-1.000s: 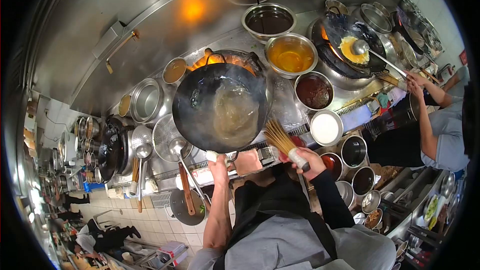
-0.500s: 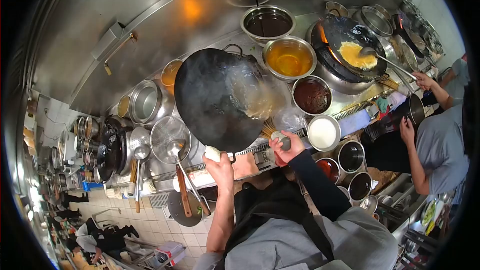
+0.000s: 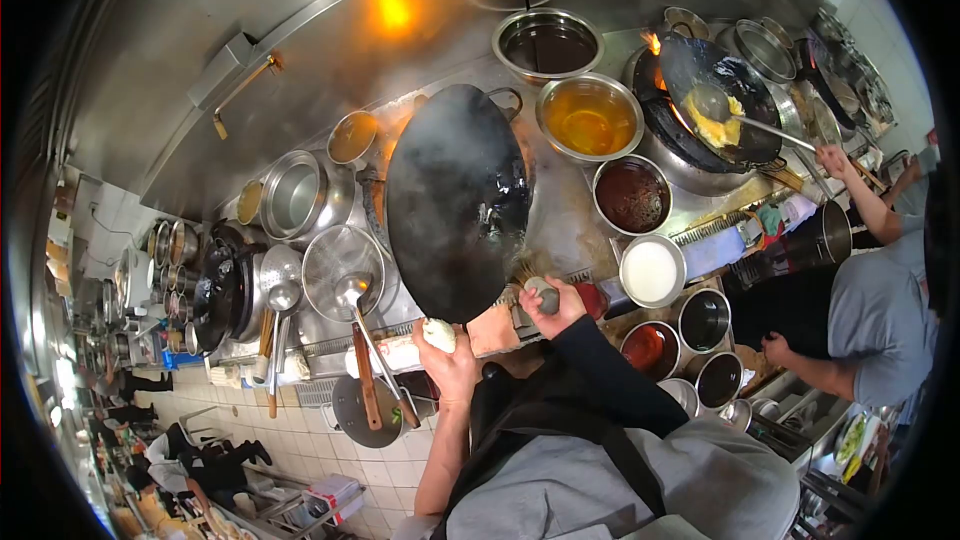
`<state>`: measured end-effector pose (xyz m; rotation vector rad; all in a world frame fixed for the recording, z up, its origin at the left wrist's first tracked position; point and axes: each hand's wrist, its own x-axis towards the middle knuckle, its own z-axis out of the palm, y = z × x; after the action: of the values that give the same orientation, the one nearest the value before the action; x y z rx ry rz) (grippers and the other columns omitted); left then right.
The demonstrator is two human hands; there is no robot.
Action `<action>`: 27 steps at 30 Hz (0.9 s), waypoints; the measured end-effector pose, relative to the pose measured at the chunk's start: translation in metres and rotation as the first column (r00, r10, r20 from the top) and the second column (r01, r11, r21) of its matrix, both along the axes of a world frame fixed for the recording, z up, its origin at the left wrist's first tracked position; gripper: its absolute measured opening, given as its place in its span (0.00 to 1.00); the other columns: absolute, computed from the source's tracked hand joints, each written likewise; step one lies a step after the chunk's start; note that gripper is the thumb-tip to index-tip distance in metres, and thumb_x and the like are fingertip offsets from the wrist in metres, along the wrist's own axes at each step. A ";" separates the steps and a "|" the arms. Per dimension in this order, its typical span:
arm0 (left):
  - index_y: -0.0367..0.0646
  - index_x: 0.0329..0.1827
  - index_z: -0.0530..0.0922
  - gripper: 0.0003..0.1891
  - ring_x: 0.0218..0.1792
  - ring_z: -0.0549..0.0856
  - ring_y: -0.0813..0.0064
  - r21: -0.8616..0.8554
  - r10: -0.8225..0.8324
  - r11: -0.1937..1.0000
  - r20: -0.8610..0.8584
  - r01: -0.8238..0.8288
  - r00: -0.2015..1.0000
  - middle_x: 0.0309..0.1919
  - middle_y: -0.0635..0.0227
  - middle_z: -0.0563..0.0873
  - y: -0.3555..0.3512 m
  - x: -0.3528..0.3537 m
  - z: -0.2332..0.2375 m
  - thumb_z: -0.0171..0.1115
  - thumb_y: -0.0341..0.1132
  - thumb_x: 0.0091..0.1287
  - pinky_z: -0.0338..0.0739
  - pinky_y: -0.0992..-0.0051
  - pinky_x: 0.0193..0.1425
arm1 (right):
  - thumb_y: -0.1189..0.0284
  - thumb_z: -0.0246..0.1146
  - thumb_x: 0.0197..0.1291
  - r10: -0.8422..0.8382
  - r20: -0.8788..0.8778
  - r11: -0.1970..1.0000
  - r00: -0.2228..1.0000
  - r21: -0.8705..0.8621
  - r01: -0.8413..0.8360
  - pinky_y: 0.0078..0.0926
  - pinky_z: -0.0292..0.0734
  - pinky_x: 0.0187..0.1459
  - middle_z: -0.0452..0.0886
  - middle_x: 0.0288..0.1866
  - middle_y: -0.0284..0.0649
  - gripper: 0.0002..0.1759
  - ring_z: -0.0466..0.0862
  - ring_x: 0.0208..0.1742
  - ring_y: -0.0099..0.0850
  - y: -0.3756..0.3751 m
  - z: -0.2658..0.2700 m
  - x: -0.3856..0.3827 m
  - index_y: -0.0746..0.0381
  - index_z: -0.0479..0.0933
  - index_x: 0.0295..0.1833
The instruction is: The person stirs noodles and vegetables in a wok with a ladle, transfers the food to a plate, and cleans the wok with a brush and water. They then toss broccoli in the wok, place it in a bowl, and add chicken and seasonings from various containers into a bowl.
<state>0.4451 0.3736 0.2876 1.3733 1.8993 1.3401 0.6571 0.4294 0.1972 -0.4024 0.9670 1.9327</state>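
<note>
A large black wok (image 3: 455, 205) stands tilted over the stove in front of me, with steam at its inner face. My left hand (image 3: 450, 365) is closed on a white cloth (image 3: 439, 334) at the wok's near edge. In my right hand (image 3: 558, 310) is the grey, thick end of a bamboo brush (image 3: 542, 296). Its bristles are partly hidden and lie by the wok's lower right rim. Right of the wok are bowls of amber liquid (image 3: 590, 118), dark red sauce (image 3: 633, 195) and white liquid (image 3: 652, 271).
A co-worker's hand (image 3: 832, 160) holds a ladle (image 3: 770, 128) in another wok (image 3: 715, 90) with yellow food and flame beside it. On the left are a wire strainer (image 3: 342, 268), ladles and metal bowls (image 3: 292, 194). Sauce pots (image 3: 704, 318) stand at the lower right.
The wok has tipped up more steeply, and the liquid that was pouring over its right side is gone. My right hand and brush moved left. The co-worker's ladle shifted left over the yellow food.
</note>
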 end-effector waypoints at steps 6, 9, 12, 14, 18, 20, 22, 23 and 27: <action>0.30 0.63 0.69 0.23 0.39 0.85 0.66 -0.013 0.055 0.998 0.055 -0.054 0.997 0.40 0.57 0.84 0.003 -0.021 -0.001 0.66 0.25 0.67 0.80 0.67 0.49 | 0.64 0.62 0.73 -0.036 0.111 0.976 0.993 0.217 0.011 0.19 0.77 0.33 0.75 0.52 0.50 0.23 0.79 0.41 0.28 -0.043 0.004 0.025 0.67 0.67 0.63; 0.35 0.52 0.73 0.12 0.33 0.82 0.73 -0.028 0.080 0.997 0.250 -0.075 0.965 0.36 0.65 0.82 0.015 -0.031 0.005 0.62 0.27 0.68 0.79 0.70 0.37 | 0.66 0.64 0.70 -0.092 0.418 0.902 0.904 0.420 -0.102 0.32 0.80 0.36 0.81 0.47 0.48 0.20 0.82 0.40 0.38 -0.056 0.001 0.054 0.63 0.72 0.62; 0.39 0.47 0.75 0.08 0.28 0.80 0.77 -0.257 0.123 0.966 0.433 -0.008 0.893 0.33 0.69 0.81 0.032 -0.061 -0.014 0.61 0.27 0.66 0.73 0.72 0.25 | 0.68 0.67 0.65 -0.210 0.871 0.831 -0.444 -0.080 -0.550 0.49 0.82 0.46 0.82 0.49 0.52 0.28 0.84 0.45 0.54 -0.052 -0.053 0.057 0.62 0.69 0.68; 0.39 0.47 0.76 0.12 0.27 0.79 0.76 -0.382 0.257 0.922 0.504 -0.054 0.824 0.34 0.68 0.82 0.047 -0.067 -0.043 0.64 0.33 0.64 0.73 0.75 0.21 | 0.68 0.71 0.57 -0.182 0.551 0.670 -0.814 -0.536 -0.513 0.56 0.79 0.57 0.75 0.61 0.61 0.40 0.81 0.55 0.66 -0.053 -0.051 0.058 0.59 0.65 0.75; 0.34 0.56 0.73 0.22 0.33 0.83 0.72 -0.440 0.317 0.898 0.655 0.006 0.686 0.43 0.59 0.83 0.068 -0.059 -0.095 0.66 0.37 0.63 0.82 0.70 0.25 | 0.71 0.67 0.55 -0.310 0.301 0.563 -0.902 -0.706 -0.429 0.52 0.79 0.55 0.67 0.63 0.62 0.32 0.76 0.61 0.62 -0.052 -0.013 0.012 0.66 0.70 0.67; 0.33 0.53 0.75 0.20 0.28 0.84 0.71 -0.509 0.355 0.861 0.603 0.002 0.714 0.39 0.59 0.85 0.083 -0.055 -0.146 0.66 0.37 0.64 0.82 0.71 0.23 | 0.70 0.66 0.55 -0.623 0.215 0.617 -0.752 -0.454 -0.642 0.50 0.80 0.53 0.76 0.52 0.61 0.23 0.78 0.55 0.59 -0.060 -0.011 -0.028 0.70 0.78 0.55; 0.34 0.50 0.77 0.15 0.20 0.83 0.71 -0.435 0.246 0.889 0.716 0.143 0.653 0.32 0.62 0.84 0.095 -0.048 -0.142 0.65 0.35 0.65 0.79 0.73 0.17 | 0.69 0.63 0.58 -0.781 0.513 -0.052 -0.356 -0.622 -0.781 0.50 0.81 0.50 0.84 0.37 0.57 0.16 0.83 0.46 0.57 -0.068 -0.043 -0.087 0.68 0.83 0.48; 0.37 0.45 0.78 0.13 0.20 0.83 0.71 -0.408 0.228 0.903 0.718 0.132 0.657 0.30 0.63 0.84 0.098 -0.043 -0.138 0.66 0.36 0.65 0.77 0.74 0.17 | 0.66 0.64 0.62 -0.721 0.644 -0.018 -0.257 -0.388 -0.922 0.50 0.82 0.47 0.86 0.31 0.54 0.15 0.86 0.40 0.55 -0.081 -0.028 -0.125 0.67 0.85 0.46; 0.43 0.46 0.78 0.20 0.23 0.83 0.73 -0.451 0.265 0.865 0.781 0.218 0.565 0.29 0.69 0.82 0.101 -0.046 -0.121 0.66 0.52 0.74 0.78 0.75 0.22 | 0.58 0.59 0.72 -0.325 0.942 -0.135 0.088 0.046 -0.990 0.42 0.80 0.46 0.87 0.51 0.47 0.21 0.88 0.41 0.42 -0.123 -0.063 -0.272 0.63 0.80 0.59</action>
<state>0.3996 0.4746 0.1662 0.2927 1.4005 1.0689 0.3851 0.3068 0.1343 -1.0277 -1.8398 1.8860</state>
